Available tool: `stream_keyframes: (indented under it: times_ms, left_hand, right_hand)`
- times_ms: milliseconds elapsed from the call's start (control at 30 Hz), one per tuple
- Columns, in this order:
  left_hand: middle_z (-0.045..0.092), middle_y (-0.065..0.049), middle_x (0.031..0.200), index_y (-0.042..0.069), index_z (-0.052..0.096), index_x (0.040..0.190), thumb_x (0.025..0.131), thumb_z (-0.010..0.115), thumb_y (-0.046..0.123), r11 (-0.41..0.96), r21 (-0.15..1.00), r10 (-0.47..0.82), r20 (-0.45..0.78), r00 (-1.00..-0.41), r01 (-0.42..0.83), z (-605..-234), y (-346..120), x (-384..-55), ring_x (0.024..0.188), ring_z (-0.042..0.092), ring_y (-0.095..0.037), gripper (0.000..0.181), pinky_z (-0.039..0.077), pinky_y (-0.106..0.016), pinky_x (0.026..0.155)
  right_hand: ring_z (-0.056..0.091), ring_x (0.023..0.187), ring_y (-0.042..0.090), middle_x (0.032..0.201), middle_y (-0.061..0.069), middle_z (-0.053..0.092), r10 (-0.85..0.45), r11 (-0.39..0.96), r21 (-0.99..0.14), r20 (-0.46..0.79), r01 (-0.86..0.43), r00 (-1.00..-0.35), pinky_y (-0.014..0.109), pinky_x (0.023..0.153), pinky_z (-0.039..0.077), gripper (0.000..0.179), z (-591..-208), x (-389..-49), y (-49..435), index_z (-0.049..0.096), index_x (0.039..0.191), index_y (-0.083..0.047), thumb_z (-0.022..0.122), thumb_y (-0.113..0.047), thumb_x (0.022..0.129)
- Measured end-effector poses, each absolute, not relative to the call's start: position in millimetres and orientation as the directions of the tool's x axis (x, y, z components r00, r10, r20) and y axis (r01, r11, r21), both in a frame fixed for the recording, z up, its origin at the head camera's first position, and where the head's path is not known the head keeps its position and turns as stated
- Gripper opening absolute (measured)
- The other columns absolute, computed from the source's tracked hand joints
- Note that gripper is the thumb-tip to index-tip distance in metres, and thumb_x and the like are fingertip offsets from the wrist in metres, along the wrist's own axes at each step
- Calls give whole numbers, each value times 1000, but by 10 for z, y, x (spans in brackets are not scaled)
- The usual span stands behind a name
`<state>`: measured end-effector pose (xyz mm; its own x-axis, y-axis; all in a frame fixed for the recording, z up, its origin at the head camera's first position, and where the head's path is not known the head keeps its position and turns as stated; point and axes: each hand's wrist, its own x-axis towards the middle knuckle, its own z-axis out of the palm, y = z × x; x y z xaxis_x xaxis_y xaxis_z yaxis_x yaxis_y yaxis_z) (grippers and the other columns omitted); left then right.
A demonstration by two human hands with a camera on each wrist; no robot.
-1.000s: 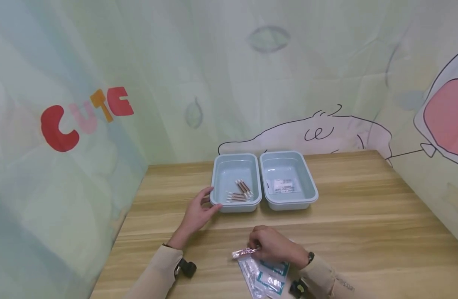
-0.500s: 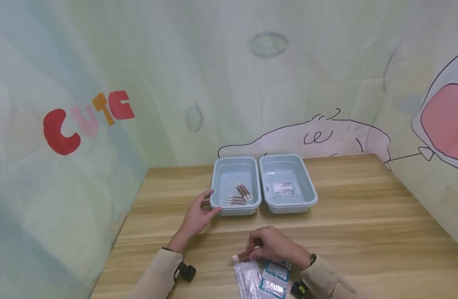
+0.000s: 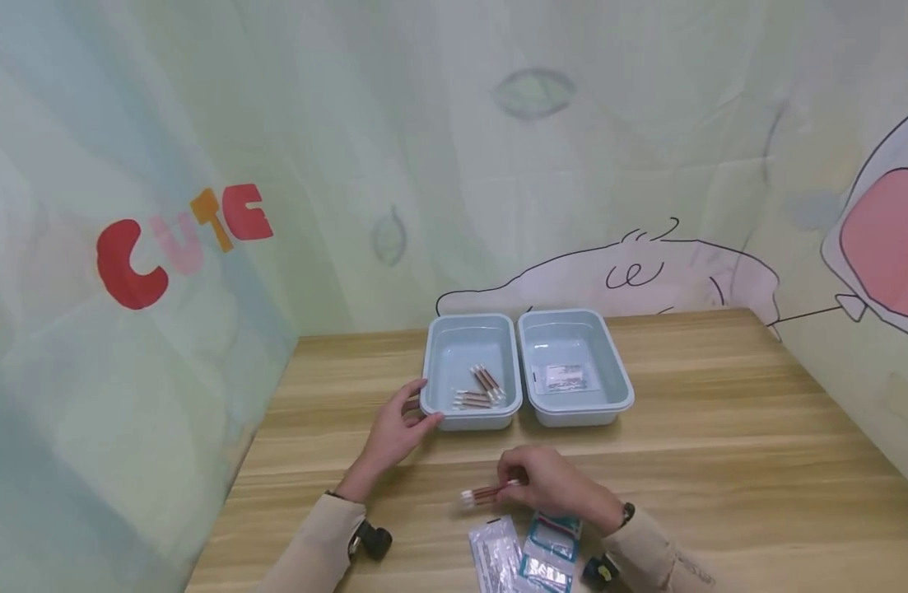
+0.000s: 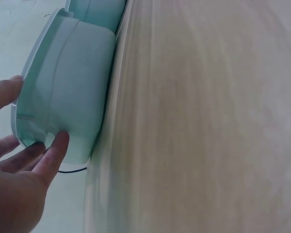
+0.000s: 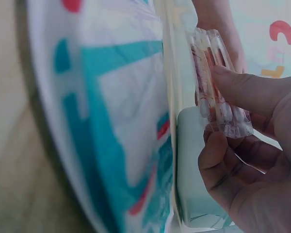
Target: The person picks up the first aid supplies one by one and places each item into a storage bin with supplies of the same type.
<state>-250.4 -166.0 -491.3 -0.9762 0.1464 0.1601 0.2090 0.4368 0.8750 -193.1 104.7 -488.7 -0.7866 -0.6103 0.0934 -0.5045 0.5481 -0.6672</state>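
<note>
My left hand (image 3: 394, 428) holds the near left corner of a pale blue plastic bin (image 3: 431, 354), thumb at the front rim and fingers on the outer wall (image 4: 77, 97). Inside that bin lie several brown-stemmed cotton swabs (image 3: 486, 380) in clear wrap. My right hand (image 3: 550, 482) pinches a clear packet of brown cotton swabs (image 5: 211, 82) between thumb and fingers, its white tips pointing left in the head view. Just below this hand, a silvery printed packet (image 3: 495, 553) and teal-edged packets (image 3: 550, 548) rest on the table.
A second pale blue bin (image 3: 620, 366) stands right beside the first, with a flat clear printed packet (image 3: 565, 377) in it. Both bins stand near the back edge of the wooden table (image 3: 720, 461), before a printed cloth backdrop (image 3: 365, 165).
My right hand has lifted the swab packet off the pile, turning it so the brown stems show; the packets below lie more exposed. My left hand keeps its place on the bin.
</note>
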Motion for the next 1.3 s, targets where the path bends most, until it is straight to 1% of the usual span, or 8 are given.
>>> stream_keyframes:
  times_ms: [133, 267, 433, 667, 867, 1033, 1133, 1300]
  left_hand:
    - [50, -18, 142, 7, 44, 144, 86, 76, 20, 430, 878, 142, 164, -976, 209, -4927, -1646, -2507, 123, 57, -34, 67, 55, -36, 93]
    - [49, -18, 143, 6, 43, 144, 86, 75, 20, 427, 878, 140, 173, -975, 217, -4940, -1640, -2513, 126, 54, -34, 67, 54, -37, 94]
    - [50, -18, 143, 7, 44, 144, 86, 75, 19, 433, 876, 140, 167, -976, 212, -4946, -1635, -2507, 126, 54, -33, 67, 54, -36, 94]
    - [52, -20, 139, 5, 44, 143, 85, 76, 20, 405, 891, 139, 160, -977, 204, -4924, -1635, -2500, 125, 55, -33, 68, 54, -34, 95]
    - [52, -19, 139, 6, 44, 143, 85, 77, 19, 397, 896, 134, 159, -978, 200, -4922, -1645, -2516, 125, 55, -33, 68, 54, -34, 95]
    - [52, -21, 139, 4, 45, 142, 85, 76, 18, 396, 894, 135, 170, -976, 210, -4916, -1645, -2528, 125, 55, -36, 66, 54, -37, 95]
    - [52, -22, 138, 4, 45, 142, 85, 76, 16, 402, 888, 136, 185, -973, 225, -4912, -1637, -2519, 124, 55, -37, 66, 54, -37, 94]
    - [53, -24, 137, 3, 45, 141, 85, 76, 16, 404, 882, 134, 205, -969, 243, -4920, -1629, -2502, 122, 57, -37, 66, 55, -38, 93]
  right_hand:
    - [52, 66, -3, 74, -16, 58, -609, 538, -668, 115, -515, -785, 17, 59, 49, 14, -4848, -1944, 1057, 63, 82, -24, 76, -19, 83]
    - [53, 67, -2, 76, -13, 60, -605, 536, -662, 132, -524, -786, 17, 59, 50, 13, -4788, -1964, 1065, 64, 84, -20, 74, -12, 82]
    - [53, 66, -2, 74, -12, 61, -591, 543, -660, 138, -519, -795, 17, 59, 50, 12, -4748, -1981, 1074, 65, 85, -18, 74, -11, 82]
    - [52, 66, -3, 74, -12, 61, -583, 548, -611, 210, -571, -785, 16, 57, 48, 11, -4696, -2023, 1087, 66, 86, -16, 73, -9, 81]
    - [53, 68, 0, 78, -11, 61, -573, 547, -632, 194, -548, -796, 17, 59, 50, 11, -4639, -2048, 1090, 67, 90, -16, 72, -9, 83]
    - [53, 69, 1, 80, -11, 61, -565, 546, -629, 211, -554, -797, 18, 59, 50, 11, -4595, -2066, 1083, 67, 92, -18, 71, -11, 84]
    - [53, 68, 1, 80, -12, 61, -561, 546, -620, 230, -564, -796, 18, 59, 50, 12, -4582, -2070, 1084, 67, 92, -18, 71, -11, 84]
    - [53, 69, 1, 80, -11, 62, -546, 542, -589, 294, -599, -784, 17, 60, 50, 13, -4580, -2081, 1086, 67, 90, -18, 72, -10, 82]
